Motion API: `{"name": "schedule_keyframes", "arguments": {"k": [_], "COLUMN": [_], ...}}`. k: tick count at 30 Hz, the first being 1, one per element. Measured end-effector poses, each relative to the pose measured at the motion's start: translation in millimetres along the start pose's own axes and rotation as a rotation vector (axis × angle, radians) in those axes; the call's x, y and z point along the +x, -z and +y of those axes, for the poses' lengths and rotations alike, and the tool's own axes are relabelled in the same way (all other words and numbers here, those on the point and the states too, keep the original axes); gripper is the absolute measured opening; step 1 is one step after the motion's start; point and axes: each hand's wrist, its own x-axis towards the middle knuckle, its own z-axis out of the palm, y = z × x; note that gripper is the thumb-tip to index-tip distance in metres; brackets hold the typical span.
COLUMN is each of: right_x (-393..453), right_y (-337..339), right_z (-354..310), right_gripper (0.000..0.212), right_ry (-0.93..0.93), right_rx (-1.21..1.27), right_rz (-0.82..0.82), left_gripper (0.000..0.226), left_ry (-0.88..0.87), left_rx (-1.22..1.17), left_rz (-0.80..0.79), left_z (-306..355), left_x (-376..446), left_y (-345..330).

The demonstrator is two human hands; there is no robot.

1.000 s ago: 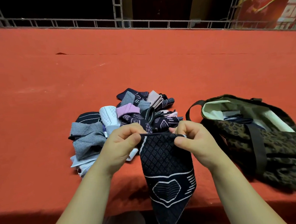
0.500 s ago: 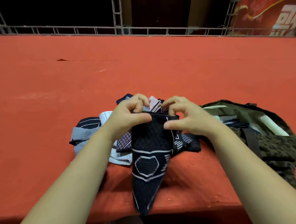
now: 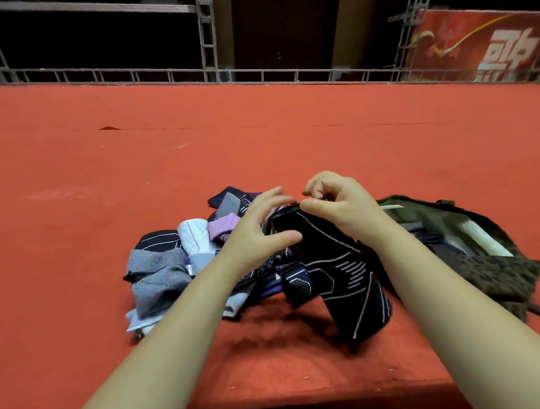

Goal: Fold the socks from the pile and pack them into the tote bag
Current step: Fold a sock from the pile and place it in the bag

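Note:
A dark navy sock [image 3: 333,263] with white line patterns hangs over the red surface, its cuff pinched in my right hand [image 3: 339,206]. My left hand [image 3: 258,234] sits at the cuff's left side with fingers spread and thumb against the fabric; it looks loose rather than gripping. Behind and left of the hands lies the sock pile [image 3: 176,258]: grey, white, lilac and navy socks. The tote bag [image 3: 476,253], olive with a leopard-print front and pale lining, lies open to the right of my right forearm.
The red carpeted platform [image 3: 258,141] stretches far behind the pile. A metal truss railing [image 3: 208,71] runs along its back edge, with a red banner [image 3: 491,45] at the back right. The platform's front edge is just under my forearms.
The sock has been carried up and forward over the pile and now trails to the right. My left hand's fingers have spread open off the cuff. The camera has tilted upward.

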Motion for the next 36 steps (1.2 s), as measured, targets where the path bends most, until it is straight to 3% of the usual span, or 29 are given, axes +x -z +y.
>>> {"name": "schedule_keyframes", "arguments": {"k": [2, 10, 15, 17, 23, 25, 27, 30, 32, 36], "right_x": [-3, -11, -6, 0, 30, 42, 49, 39, 23, -19], "right_y": [5, 36, 32, 25, 32, 38, 46, 52, 48, 29], "right_z": [0, 19, 30, 33, 24, 19, 13, 8, 12, 24], "right_gripper": [0.03, 0.037, 0.012, 0.018, 0.019, 0.026, 0.033, 0.037, 0.032, 0.023], "right_ry": [-0.01, -0.121, -0.152, -0.139, -0.199, -0.182, -0.165, -0.125, -0.133, -0.269], "right_rx": [0.009, -0.201, -0.25, -0.336, -0.195, -0.162, -0.105, -0.033, 0.065, 0.24], "right_rz": [-0.03, -0.303, -0.525, -0.587, -0.167, -0.056, 0.002, -0.025, -0.075, -0.368], "left_gripper": [0.02, 0.026, 0.025, 0.023, 0.03, 0.032, 0.032, 0.033, 0.038, 0.012], "left_ry": [-0.034, -0.054, -0.05, -0.033, 0.056, 0.019, -0.026, 0.004, 0.08, 0.213], "left_rx": [0.108, 0.26, 0.198, 0.17, 0.373, 0.514, 0.477, 0.199, 0.024, -0.114], "left_rz": [-0.012, -0.223, -0.298, -0.325, -0.285, -0.206, -0.118, -0.09, -0.178, -0.423], "left_z": [6, 16, 28, 34, 35, 34, 37, 38, 30, 5], "left_x": [3, 16, 27, 33, 53, 64, 72, 72, 60, 23], "left_y": [-1, 33, 50, 52, 71, 67, 60, 55, 49, 28]}}
